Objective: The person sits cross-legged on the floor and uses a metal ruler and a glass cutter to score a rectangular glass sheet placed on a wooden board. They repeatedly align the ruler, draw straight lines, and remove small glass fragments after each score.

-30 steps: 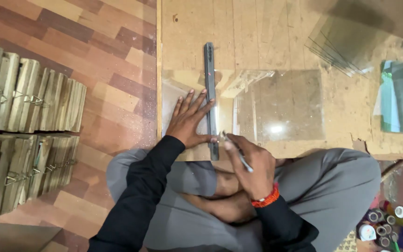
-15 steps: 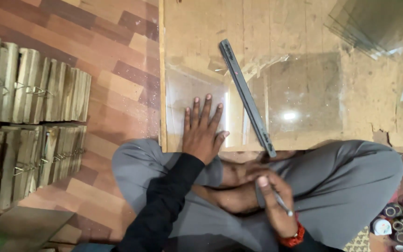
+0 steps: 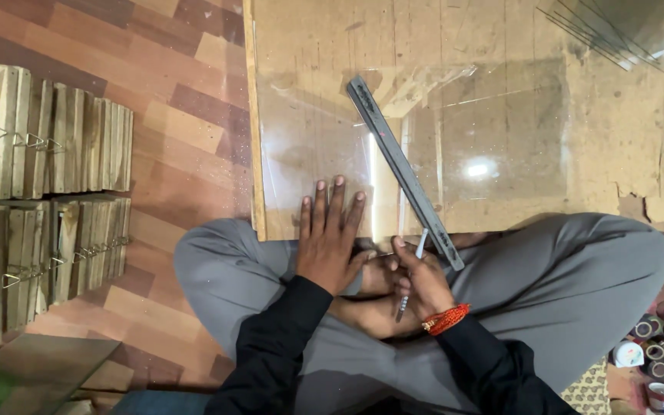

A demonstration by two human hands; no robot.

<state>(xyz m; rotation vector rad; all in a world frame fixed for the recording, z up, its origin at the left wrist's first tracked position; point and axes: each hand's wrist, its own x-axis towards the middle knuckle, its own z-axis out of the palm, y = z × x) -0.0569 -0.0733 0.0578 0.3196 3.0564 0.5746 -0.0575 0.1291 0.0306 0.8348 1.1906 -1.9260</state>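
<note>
Head view: wooden board (image 3: 324, 38) carries a clear glass sheet (image 3: 501, 146), near edge at the knees. Dark straightedge (image 3: 403, 169) lies diagonally across it. Left hand (image 3: 330, 238) presses flat, fingers spread; keep it firm. Right hand (image 3: 422, 280) grips a thin cutter (image 3: 413, 273) beside the straightedge's near end.

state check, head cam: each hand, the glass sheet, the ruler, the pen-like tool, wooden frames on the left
left hand: flat, fingers spread, pressing on the glass sheet
right hand: closed around the pen-like tool
pen-like tool: gripped, tip toward the ruler
glass sheet: lying flat on the wooden board
ruler: lying diagonally across the glass, no hand on it
wooden board: flat, worn surface
wooden frames: stacked on edge in rows, clipped
</note>
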